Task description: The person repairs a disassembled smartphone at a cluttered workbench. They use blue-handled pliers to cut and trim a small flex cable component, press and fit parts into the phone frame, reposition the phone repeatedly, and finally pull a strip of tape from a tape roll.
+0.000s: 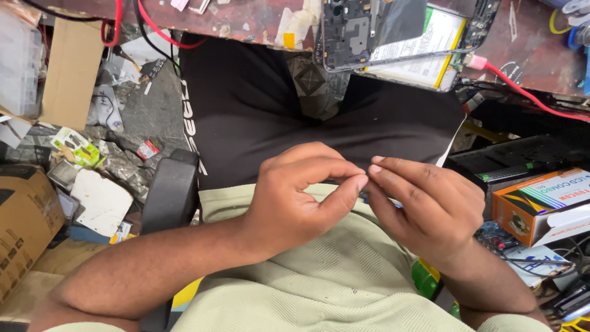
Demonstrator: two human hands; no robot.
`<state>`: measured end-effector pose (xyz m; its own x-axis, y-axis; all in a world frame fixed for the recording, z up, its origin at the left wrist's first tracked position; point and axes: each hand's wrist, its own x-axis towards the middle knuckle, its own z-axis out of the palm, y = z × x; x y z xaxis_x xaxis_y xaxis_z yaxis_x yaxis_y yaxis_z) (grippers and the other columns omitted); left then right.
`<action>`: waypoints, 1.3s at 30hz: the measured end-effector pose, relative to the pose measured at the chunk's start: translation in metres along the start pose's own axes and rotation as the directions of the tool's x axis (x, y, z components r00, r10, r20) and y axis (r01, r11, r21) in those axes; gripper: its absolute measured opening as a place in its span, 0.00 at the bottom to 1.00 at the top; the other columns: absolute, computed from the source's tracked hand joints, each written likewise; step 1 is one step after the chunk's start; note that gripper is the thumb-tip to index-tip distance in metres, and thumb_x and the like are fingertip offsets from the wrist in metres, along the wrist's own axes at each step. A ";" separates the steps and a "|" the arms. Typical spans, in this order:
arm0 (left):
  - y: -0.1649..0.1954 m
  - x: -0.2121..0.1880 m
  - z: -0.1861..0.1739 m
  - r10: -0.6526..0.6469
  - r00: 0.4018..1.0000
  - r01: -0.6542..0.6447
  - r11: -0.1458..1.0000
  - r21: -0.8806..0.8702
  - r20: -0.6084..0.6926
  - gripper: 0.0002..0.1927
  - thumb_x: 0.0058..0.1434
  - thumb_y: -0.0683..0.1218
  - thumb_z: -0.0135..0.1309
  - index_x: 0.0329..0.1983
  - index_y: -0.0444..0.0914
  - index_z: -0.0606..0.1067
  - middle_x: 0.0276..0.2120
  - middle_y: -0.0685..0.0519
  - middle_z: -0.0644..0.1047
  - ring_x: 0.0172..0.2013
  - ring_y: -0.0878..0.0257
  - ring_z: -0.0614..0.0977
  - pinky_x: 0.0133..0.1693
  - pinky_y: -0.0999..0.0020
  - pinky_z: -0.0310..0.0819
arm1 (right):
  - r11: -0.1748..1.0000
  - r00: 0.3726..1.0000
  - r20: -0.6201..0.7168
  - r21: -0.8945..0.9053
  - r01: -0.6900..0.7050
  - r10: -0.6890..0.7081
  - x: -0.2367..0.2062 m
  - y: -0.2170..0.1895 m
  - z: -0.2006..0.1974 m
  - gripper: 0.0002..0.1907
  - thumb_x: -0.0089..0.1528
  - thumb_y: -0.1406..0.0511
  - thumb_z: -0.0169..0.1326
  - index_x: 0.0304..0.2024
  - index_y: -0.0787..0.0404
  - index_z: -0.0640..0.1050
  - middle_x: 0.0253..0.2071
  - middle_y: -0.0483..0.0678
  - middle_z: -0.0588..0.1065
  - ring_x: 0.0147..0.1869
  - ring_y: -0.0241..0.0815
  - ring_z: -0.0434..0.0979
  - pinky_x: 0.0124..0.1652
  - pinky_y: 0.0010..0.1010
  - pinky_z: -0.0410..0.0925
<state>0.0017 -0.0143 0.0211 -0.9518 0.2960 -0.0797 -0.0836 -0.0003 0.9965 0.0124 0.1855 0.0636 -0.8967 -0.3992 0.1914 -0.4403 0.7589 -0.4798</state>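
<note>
My left hand (301, 197) and my right hand (424, 206) meet over my lap, fingertips touching. Between them they pinch a small thin object (364, 192), mostly hidden by the fingers; only a dark sliver and a bluish bit show. Below the hands lie my pale green shirt and black trousers (258, 117). At the top, an opened phone (393, 37) with its back removed and battery showing rests on the edge of a worn workbench (246, 18), with a pink-plugged red cable (522, 92) attached.
A black chair armrest (171, 190) is at my left. Cardboard boxes (24, 227) and scattered paper litter cover the floor at the left. An orange and white box (541, 203), dark cases and cables crowd the right side.
</note>
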 end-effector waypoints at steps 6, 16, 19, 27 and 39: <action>0.004 0.003 -0.002 -0.059 0.998 0.060 0.996 -0.071 0.025 0.04 0.62 0.40 0.63 0.40 0.35 0.82 0.36 0.51 0.83 0.37 0.64 0.85 0.40 0.72 0.79 | 0.975 0.993 -0.023 0.191 -0.113 0.120 -0.008 0.011 0.000 0.12 0.59 0.73 0.69 0.42 0.63 0.81 0.44 0.52 0.81 0.43 0.43 0.84 0.38 0.25 0.75; -0.008 0.018 -0.003 0.019 0.992 -0.020 1.000 -0.006 -0.121 0.10 0.68 0.40 0.63 0.51 0.34 0.80 0.38 0.52 0.81 0.37 0.70 0.83 0.42 0.76 0.79 | 0.864 0.933 0.058 0.363 -0.350 0.354 -0.007 0.025 -0.008 0.08 0.58 0.76 0.65 0.40 0.67 0.81 0.40 0.53 0.80 0.39 0.38 0.80 0.37 0.24 0.69; -0.008 0.040 0.001 0.101 0.952 -0.057 0.986 0.157 -0.289 0.18 0.68 0.41 0.66 0.59 0.34 0.77 0.37 0.53 0.79 0.34 0.71 0.81 0.39 0.77 0.78 | 0.806 0.884 0.069 0.383 -0.452 0.463 -0.008 0.034 -0.017 0.08 0.56 0.76 0.66 0.38 0.69 0.82 0.37 0.54 0.81 0.31 0.36 0.75 0.28 0.21 0.60; -0.002 0.085 0.007 0.076 0.897 0.102 0.923 0.370 -0.436 0.19 0.58 0.46 0.69 0.49 0.33 0.80 0.21 0.57 0.80 0.20 0.74 0.80 0.28 0.76 0.74 | 0.403 0.826 0.097 0.838 -0.369 0.555 -0.024 0.046 -0.024 0.03 0.68 0.78 0.59 0.45 0.74 0.80 0.44 0.56 0.78 0.40 0.40 0.82 0.41 0.26 0.77; 0.020 0.072 0.004 0.060 0.934 -0.015 0.991 0.130 -0.351 0.08 0.61 0.41 0.66 0.40 0.32 0.82 0.28 0.55 0.82 0.28 0.76 0.81 0.32 0.79 0.76 | 0.802 0.885 -0.192 0.535 -0.268 0.424 -0.035 0.043 -0.050 0.05 0.66 0.77 0.65 0.43 0.71 0.81 0.41 0.53 0.79 0.38 0.34 0.77 0.35 0.19 0.66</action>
<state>-0.0675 0.0114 0.0353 -0.9980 -0.0587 -0.0237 -0.0305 0.1191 0.9924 0.0226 0.2574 0.0790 -0.9892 0.0667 0.1304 -0.0881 0.4401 -0.8936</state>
